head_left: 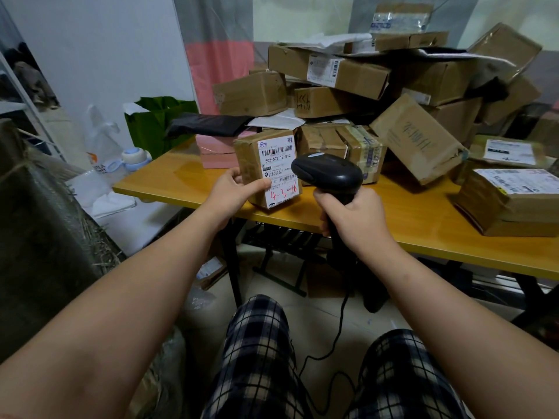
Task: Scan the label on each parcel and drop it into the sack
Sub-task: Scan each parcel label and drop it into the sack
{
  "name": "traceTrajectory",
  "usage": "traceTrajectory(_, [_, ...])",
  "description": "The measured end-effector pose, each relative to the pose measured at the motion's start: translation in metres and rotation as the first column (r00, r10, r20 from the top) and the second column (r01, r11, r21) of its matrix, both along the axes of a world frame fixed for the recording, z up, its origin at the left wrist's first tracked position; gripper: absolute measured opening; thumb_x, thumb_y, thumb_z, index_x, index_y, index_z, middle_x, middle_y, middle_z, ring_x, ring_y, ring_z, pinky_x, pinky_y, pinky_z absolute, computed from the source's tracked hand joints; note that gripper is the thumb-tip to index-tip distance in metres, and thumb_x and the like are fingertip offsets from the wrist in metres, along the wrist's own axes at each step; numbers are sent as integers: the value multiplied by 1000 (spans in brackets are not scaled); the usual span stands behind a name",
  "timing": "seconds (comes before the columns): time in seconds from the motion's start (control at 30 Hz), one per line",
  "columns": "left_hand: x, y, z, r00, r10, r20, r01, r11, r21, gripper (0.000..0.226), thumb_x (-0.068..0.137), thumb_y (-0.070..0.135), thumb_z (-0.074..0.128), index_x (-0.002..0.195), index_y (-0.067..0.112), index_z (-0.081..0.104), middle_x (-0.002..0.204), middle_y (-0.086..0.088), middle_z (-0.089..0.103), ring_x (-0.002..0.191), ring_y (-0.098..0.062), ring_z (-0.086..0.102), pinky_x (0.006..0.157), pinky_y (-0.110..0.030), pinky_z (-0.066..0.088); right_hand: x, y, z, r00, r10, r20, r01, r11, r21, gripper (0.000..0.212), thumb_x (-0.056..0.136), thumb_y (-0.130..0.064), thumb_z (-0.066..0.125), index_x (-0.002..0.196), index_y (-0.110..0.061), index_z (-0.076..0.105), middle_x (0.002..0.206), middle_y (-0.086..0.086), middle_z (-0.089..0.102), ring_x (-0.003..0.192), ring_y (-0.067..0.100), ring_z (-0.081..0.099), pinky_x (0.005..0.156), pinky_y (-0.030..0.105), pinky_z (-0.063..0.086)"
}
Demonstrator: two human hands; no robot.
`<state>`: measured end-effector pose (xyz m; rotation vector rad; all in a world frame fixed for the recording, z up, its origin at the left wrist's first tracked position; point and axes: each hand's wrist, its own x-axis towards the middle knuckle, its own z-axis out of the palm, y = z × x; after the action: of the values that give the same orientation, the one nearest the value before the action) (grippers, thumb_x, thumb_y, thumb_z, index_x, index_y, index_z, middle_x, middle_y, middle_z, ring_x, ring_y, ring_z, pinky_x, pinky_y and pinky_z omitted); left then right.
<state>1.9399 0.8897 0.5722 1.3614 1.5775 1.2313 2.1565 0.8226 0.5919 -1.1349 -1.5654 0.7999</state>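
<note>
parcel scan at the counter edge
left grip point(233, 187) is curled round a small cardboard parcel point(252, 158), thumb on its white label point(279, 164), holding it upright at the near edge of the yellow counter point(187, 179); right grip point(351, 219) is wrapped round the handle of a black barcode scanner point(329, 170), its head just beside the label's right side. a heap of cardboard boxes point(348, 74) lies behind on the counter, and the scanner's cable point(338, 337) hangs toward the floor.
</note>
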Motion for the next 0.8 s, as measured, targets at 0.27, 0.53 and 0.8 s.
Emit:
traceTrajectory(0.27, [-2,-1,-2,1000,0,12,0,1000,21,72,75,30,79,134,9,43,123,1,62,95,0,61,72,-13,46,0,0,-3,999,50,-21,-50,999,-9,22,89,-23,65,74,-7,65,56,7,62,47,15,61,51,27,52])
traceTrajectory(0.53, [-15,-55,-20,981,133,139,-159,969,190,72,69,31,84,126,20,41,121,2,58,106,-4,59,82,-17,50,-22,-13,-8,974,226,9,-226,974,10,10,84,-21,69,77,-14,66,60,8,65,53,11,62,55,32,51])
traceTrajectory(0.8, [-92,-177,-85,837,525,152,-544,826,145,72,69,23,82,125,26,36,116,9,53,104,-2,55,89,-23,47,-108,-13,-56,812,561,158,-549,828,-116,27,80,-22,76,102,-31,64,93,-21,69,92,-6,64,78,16,50])
